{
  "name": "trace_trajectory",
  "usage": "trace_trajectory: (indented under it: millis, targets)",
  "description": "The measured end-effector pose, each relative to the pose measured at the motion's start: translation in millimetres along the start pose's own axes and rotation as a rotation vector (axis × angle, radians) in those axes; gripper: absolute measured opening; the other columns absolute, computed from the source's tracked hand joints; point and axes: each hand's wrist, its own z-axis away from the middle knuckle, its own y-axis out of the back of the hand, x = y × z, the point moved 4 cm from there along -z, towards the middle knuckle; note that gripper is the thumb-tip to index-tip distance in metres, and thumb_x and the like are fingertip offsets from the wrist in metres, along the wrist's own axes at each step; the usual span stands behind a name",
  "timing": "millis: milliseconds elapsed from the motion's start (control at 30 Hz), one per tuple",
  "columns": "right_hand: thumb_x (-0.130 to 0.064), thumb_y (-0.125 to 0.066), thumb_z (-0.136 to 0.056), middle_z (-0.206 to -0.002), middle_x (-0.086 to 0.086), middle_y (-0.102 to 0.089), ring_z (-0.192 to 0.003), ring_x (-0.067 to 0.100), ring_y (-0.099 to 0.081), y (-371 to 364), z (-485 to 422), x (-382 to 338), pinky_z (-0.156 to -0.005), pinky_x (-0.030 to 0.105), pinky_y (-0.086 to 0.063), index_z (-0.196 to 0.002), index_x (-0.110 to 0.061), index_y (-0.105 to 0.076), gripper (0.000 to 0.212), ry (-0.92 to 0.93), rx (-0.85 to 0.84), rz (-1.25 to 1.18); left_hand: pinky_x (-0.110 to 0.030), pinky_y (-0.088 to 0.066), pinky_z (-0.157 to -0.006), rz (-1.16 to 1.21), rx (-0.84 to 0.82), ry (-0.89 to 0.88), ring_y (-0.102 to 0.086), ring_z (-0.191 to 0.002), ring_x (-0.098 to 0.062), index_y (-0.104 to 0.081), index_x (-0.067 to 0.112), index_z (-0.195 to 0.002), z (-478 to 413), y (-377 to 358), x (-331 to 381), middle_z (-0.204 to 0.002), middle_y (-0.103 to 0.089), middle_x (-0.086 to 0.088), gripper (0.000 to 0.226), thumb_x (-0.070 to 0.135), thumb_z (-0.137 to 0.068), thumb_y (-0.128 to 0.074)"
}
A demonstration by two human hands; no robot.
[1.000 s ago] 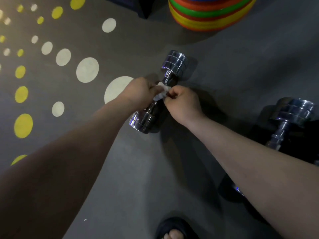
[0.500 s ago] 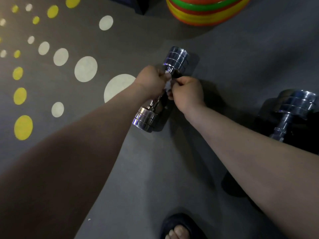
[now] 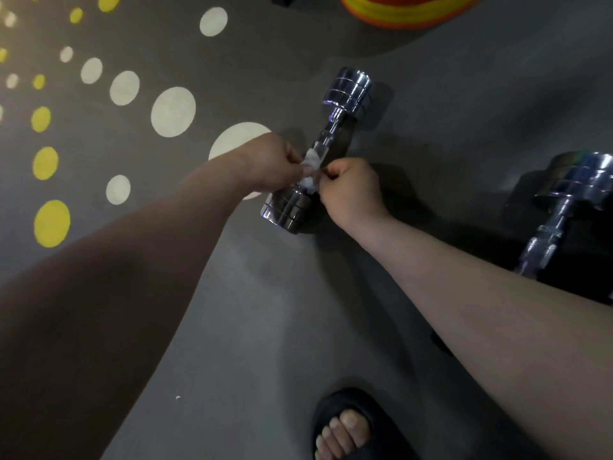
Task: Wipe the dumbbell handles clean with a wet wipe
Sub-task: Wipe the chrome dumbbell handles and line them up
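Centre frame: shiny chrome dumbbell (image 3: 331,129) on grey floor (image 3: 298,310). Left hand (image 3: 272,164) and right hand (image 3: 348,187) each pinch 1 end of the small white wet wipe (image 3: 311,161) draped over its handle (image 3: 323,144). Risk: uneven pulls tear the wipe or roll the dumbbell.

The floor (image 3: 265,327) is dark grey and dimly lit, with a faint sheen on the near side of the grip. Left of the grip, white dots (image 3: 173,111) and yellow dots (image 3: 52,223) are painted on it in spreading rows. Far beyond the grip lies a stack of orange, yellow and green discs (image 3: 408,13).
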Motion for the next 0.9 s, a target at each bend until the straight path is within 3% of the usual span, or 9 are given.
trace_trajectory:
  millis: [100,267,400,467,567,667,767,900]
  targets:
    - [-0.044,-0.061,-0.099,-0.061,-0.007,-0.060,-0.058,0.008,-0.056,-7.3,6.8,-0.6,-0.050,0.015,-0.036,-0.067,-0.014,-0.066,0.044,-0.008,-0.024,-0.006,-0.025,-0.041,-0.066,0.005,-0.004,0.052,-0.059,-0.080,-0.018,-0.079,0.023,-0.080,4.6,3.0,-7.1,-0.087,-0.072,-0.009,0.025,0.044,-0.090,-0.070]
    - [-0.026,-0.063,-0.096,-0.081,0.001,-0.066,-0.078,0.020,-0.062,-12.3,6.4,-1.6,-0.068,0.023,-0.039,-0.080,-0.019,-0.065,0.018,-0.077,-0.018,0.045,-0.034,-0.047,-0.071,-0.126,0.035,0.071,-0.064,-0.086,-0.029,-0.080,0.011,-0.086,2.6,10.1,-3.6,-0.086,-0.071,-0.014,0.032,0.042,-0.087,-0.074]
    - [-0.027,-0.064,-0.096,-0.080,0.004,-0.069,-0.077,0.022,-0.066,-9.4,3.9,-2.6,-0.065,0.025,-0.044,-0.077,-0.014,-0.064,0.023,-0.073,-0.033,0.023,-0.027,-0.036,-0.055,-0.073,0.123,0.090,-0.052,-0.064,-0.020,-0.071,0.016,-0.072,5.7,7.9,-5.1,-0.061,-0.057,-0.002,0.027,0.037,-0.088,-0.073]
    - [-0.027,-0.065,-0.096,-0.077,0.005,-0.070,-0.075,0.022,-0.068,-8.4,1.1,-4.9,-0.063,0.024,-0.046,-0.076,-0.014,-0.066,0.024,-0.055,-0.023,0.005,-0.023,-0.035,-0.054,0.005,0.180,0.093,-0.052,-0.062,-0.018,-0.072,0.019,-0.074,5.4,5.3,-7.7,-0.061,-0.059,-0.001,0.022,0.033,-0.090,-0.071]
    - [-0.023,-0.064,-0.094,-0.075,0.008,-0.072,-0.073,0.026,-0.070,-6.8,-7.9,-3.5,-0.069,0.036,-0.059,-0.079,-0.009,-0.071,0.022,-0.060,0.043,-0.033,-0.024,-0.038,-0.055,0.140,0.189,0.097,-0.056,-0.065,-0.019,-0.065,0.023,-0.065,0.3,0.5,-5.6,-0.064,-0.061,-0.001,0.033,0.033,-0.097,-0.064]
    - [-0.022,-0.060,-0.087,-0.073,0.014,-0.072,-0.072,0.034,-0.071,0.9,-26.8,-1.2,-0.071,0.049,-0.061,-0.075,-0.007,-0.073,0.023,-0.076,0.162,-0.060,-0.030,-0.036,-0.058,0.154,0.182,0.124,-0.053,-0.067,-0.022,-0.061,0.015,-0.075,-7.5,-1.1,7.6,-0.067,-0.055,-0.005,0.035,0.036,-0.102,-0.056]
    - [-0.023,-0.059,-0.086,-0.070,0.012,-0.072,-0.070,0.032,-0.071,10.1,-47.1,-1.2,-0.070,0.050,-0.061,-0.073,-0.007,-0.072,0.025,-0.094,0.234,-0.067,-0.025,-0.034,-0.064,0.237,0.217,0.132,-0.053,-0.073,-0.024,-0.064,0.013,-0.086,-21.5,3.7,24.8,-0.074,-0.056,-0.007,0.030,0.036,-0.103,-0.054]
    - [-0.023,-0.059,-0.084,-0.072,0.008,-0.071,-0.072,0.029,-0.072,18.6,-61.8,-0.2,-0.069,0.046,-0.062,-0.075,-0.012,-0.072,0.019,-0.112,0.292,-0.052,-0.029,-0.038,-0.060,0.304,0.269,0.108,-0.055,-0.070,-0.021,-0.068,0.010,-0.081,-34.1,8.0,34.9,-0.068,-0.059,-0.004,0.034,0.039,-0.098,-0.062]
